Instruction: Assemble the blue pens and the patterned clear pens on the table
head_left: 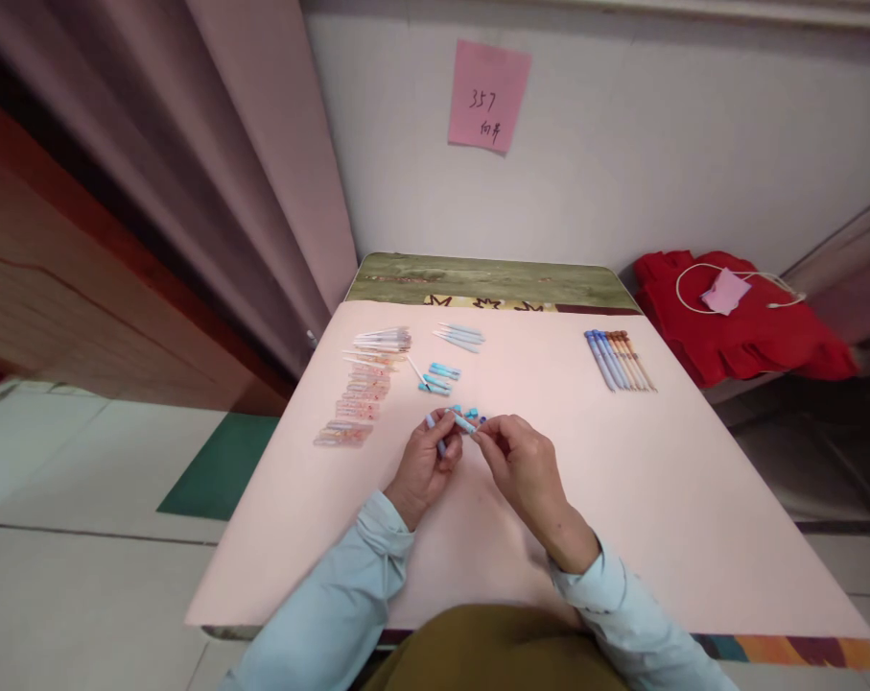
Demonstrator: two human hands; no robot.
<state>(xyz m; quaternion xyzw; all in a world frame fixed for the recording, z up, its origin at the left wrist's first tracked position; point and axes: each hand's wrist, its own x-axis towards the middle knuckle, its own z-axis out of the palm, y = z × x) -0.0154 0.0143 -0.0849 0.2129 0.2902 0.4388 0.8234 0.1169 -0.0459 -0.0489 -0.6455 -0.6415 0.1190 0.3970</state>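
Note:
Between the thumb and fingers of my left hand [421,467] is a slim lavender-blue pen piece [430,421], tilted. A light blue pen barrel [463,422] spans the gap between both hands. My right hand [525,465] is closed in a pinch at the barrel's near right end; its fingertips hide what exactly they grip. Just beyond the hands lie several small blue caps [472,413] and a dark purple bit. Further up are bright blue barrels [445,370], a thin white refill [415,369] and pale blue pointed pen pieces [460,336].
Left on the pink-covered table [319,528] are rows of pinkish printed barrels [363,395] and thin refills [381,339]. At right lies a row of blue and brown pens [620,361]. Red cloth [758,336] with a white cable sits beyond the right edge; a curtain hangs left.

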